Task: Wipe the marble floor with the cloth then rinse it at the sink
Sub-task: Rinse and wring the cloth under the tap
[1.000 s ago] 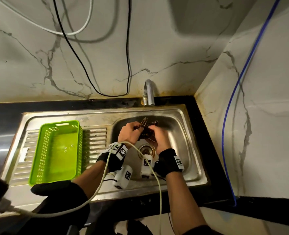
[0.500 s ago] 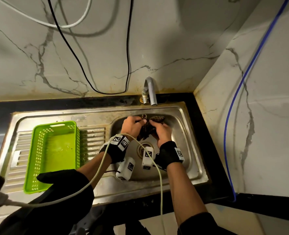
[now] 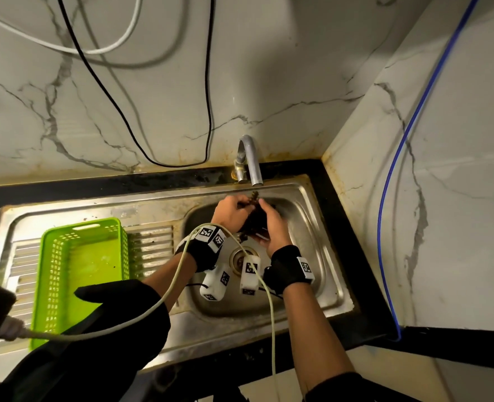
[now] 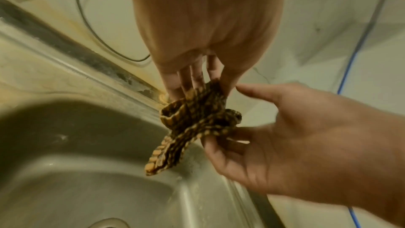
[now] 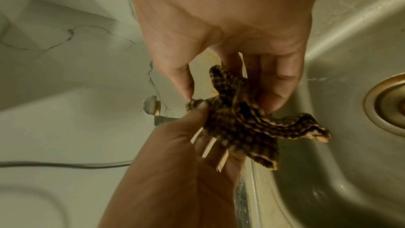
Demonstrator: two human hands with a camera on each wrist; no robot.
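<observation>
A dark checked cloth (image 3: 254, 221) hangs bunched over the sink basin (image 3: 312, 271), just below the spout of the faucet (image 3: 250, 161). My left hand (image 3: 231, 211) pinches its upper end; in the left wrist view those fingertips (image 4: 197, 82) close on the cloth (image 4: 197, 122). From the right, my right hand (image 3: 271, 224) holds the other side, with thumb and fingers curled round the cloth (image 5: 245, 124) in the right wrist view. A loose tail droops toward the drain (image 3: 238, 256). I cannot tell whether water is running.
A green plastic basket (image 3: 45, 271) sits on the ribbed drainboard to the left. A black cable (image 3: 208, 82) and a white cable (image 3: 118, 44) hang on the marble back wall, a blue cable (image 3: 390, 198) on the right wall. A black counter edge (image 3: 341, 227) frames the sink.
Both hands have lifted the cloth from lower in the basin to just under the faucet spout, and it is more tightly bunched between them.
</observation>
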